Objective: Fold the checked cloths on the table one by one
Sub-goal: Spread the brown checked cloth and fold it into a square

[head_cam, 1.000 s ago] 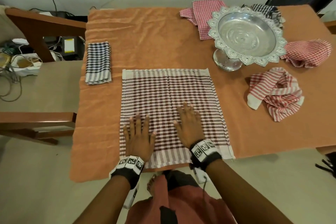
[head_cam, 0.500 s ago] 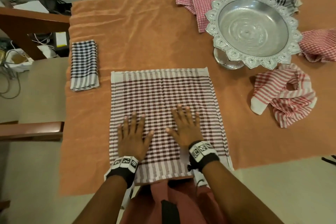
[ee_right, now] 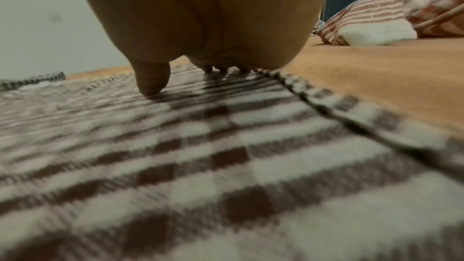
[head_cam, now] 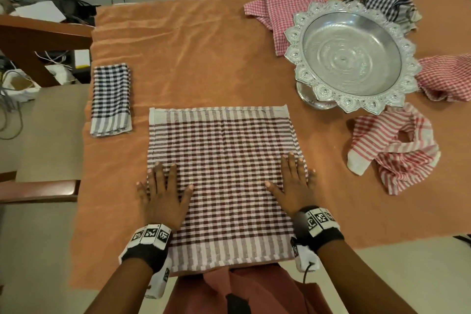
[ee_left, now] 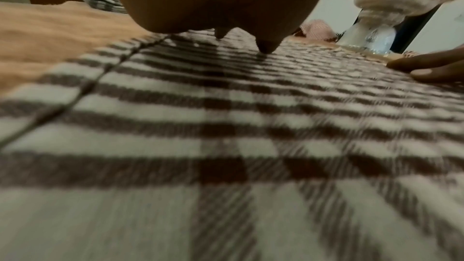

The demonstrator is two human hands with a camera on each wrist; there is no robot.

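On the orange table cover, the left hand and right hand, fingers spread flat, have slid apart to the brown checked cloth edges.

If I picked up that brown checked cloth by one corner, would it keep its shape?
Probably not. The brown checked cloth lies thin and flat, so it would likely droop. The striped cloth nearby has slumped into folds, suggesting similar floppiness. It probably weighs little.

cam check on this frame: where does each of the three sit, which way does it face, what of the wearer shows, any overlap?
Head: above, looking down at the brown checked cloth; left hand, right hand and forearms show.
Left wrist: low under the palm, facing along the cloth; fingertips and the right hand's fingers show.
Right wrist: same, low; thumb shows.
Shared: all see the brown cloth; both wrists see the folded black checked cloth.
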